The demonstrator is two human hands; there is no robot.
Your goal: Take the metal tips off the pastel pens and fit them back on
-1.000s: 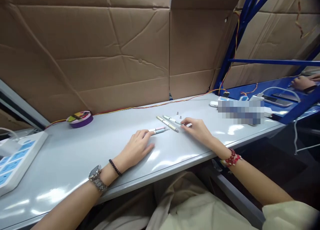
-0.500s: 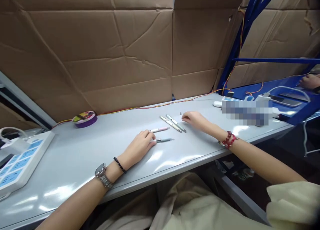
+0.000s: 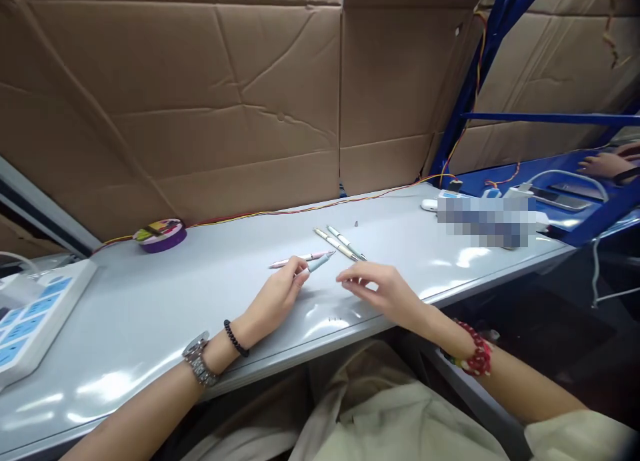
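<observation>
**4 pens on a grey table, 1 of them in the left hand**

Head view: a cardboard wall (image 3: 225, 114) backs the grey table (image 3: 150, 301). A red-and-yellow wire (image 3: 280, 213) runs along the back edge, and a purple tape roll (image 3: 160, 235) sits near its left end. A white power strip (image 3: 30, 314) lies far left. To the right, past a blurred patch, a blue rack (image 3: 590, 214) carries a phone (image 3: 555, 197). Another person's hand (image 3: 603, 164) rests there, well apart from the pens.

The left hand (image 3: 273, 301) is closed around the light-blue pen (image 3: 319, 263). Its fingers hide the pen's rear end, and the tip points right and away, low over the table. The pink pen (image 3: 287, 262) lies flat just behind those fingertips. The right hand (image 3: 385, 291) hovers near the front edge, just right of the held pen. Its fingers are loosely curled with thumb and forefinger close together, and I cannot tell whether they pinch anything.

Counts:
- 4 pens: 1 held, 1 pink, and 2 pale pens (image 3: 340, 242) side by side farther back.
- 1 small cone tip (image 3: 357, 223), just beyond the pale pens.
- 1 watch (image 3: 197, 361) and 1 black bracelet (image 3: 235, 337) on the left wrist.
- 1 red bracelet (image 3: 475, 354) on the right wrist.
</observation>
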